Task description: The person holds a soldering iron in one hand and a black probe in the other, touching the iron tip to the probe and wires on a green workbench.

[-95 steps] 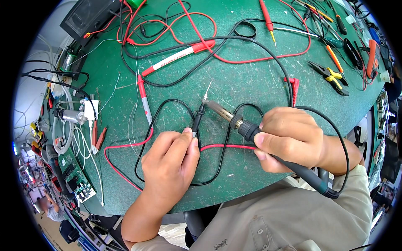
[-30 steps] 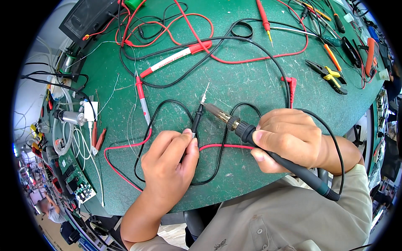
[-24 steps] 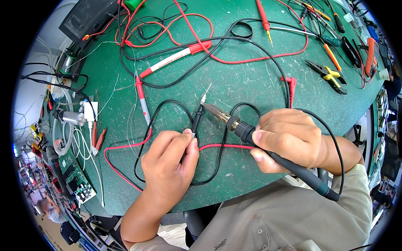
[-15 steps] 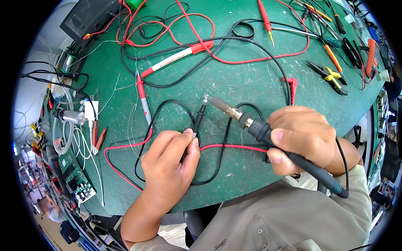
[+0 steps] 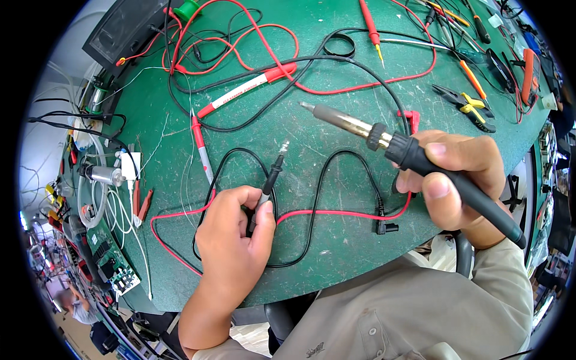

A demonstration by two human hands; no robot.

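My left hand (image 5: 236,225) is closed around a black test probe (image 5: 273,174), pinching it between thumb and fingers. Its metal tip points up and away from me. In my right hand (image 5: 459,180) is a soldering iron (image 5: 384,141), gripped by its black handle. The iron's tip points to the upper left, above the green bench and apart from the probe. Thin black cable (image 5: 310,231) loops on the bench around my left hand. A red and grey test probe (image 5: 203,147) lies just beyond that hand, joined to a red lead (image 5: 336,212).
A red and white marker (image 5: 240,94) lies among red and black cables. Another red probe (image 5: 370,27), yellow-handled pliers (image 5: 470,109) and several tools lie at the far right. On the left are a circuit board (image 5: 114,264), white tubing (image 5: 93,216) and a dark box (image 5: 126,30).
The soldering iron has moved up and right, its tip leaving the probe's tip. My left hand has shifted slightly left with the probe. A black angled plug on the bench now shows.
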